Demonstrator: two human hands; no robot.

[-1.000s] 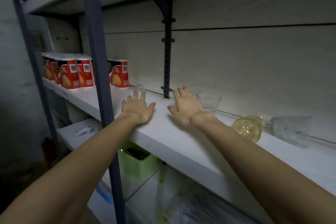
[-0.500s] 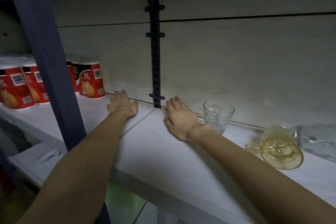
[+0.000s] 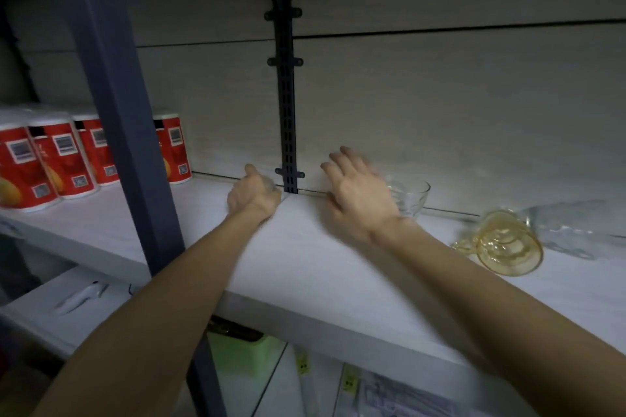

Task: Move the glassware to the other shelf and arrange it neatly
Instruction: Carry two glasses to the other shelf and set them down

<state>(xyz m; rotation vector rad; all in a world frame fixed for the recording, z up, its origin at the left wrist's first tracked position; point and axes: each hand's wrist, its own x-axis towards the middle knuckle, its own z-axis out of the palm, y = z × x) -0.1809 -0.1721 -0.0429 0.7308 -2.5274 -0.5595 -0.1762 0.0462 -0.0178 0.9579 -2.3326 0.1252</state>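
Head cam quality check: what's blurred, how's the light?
Head view: dim overall, the white shelf brightest. Motion blur smears the right hand, so its fingers are soft; the left hand is sharper. The amber glass cup on its side reads clearly; the clear glass beyond it is faint. Wide-angle bend tilts the blue post.

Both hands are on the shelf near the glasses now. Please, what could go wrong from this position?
1. The right hand is blurred, open, right beside the clear glass bowl; it may knock it against the back wall.
2. The amber glass cup lies on its side and might roll toward the shelf edge.
3. The left hand seems curled round a small clear glass, hard to see.
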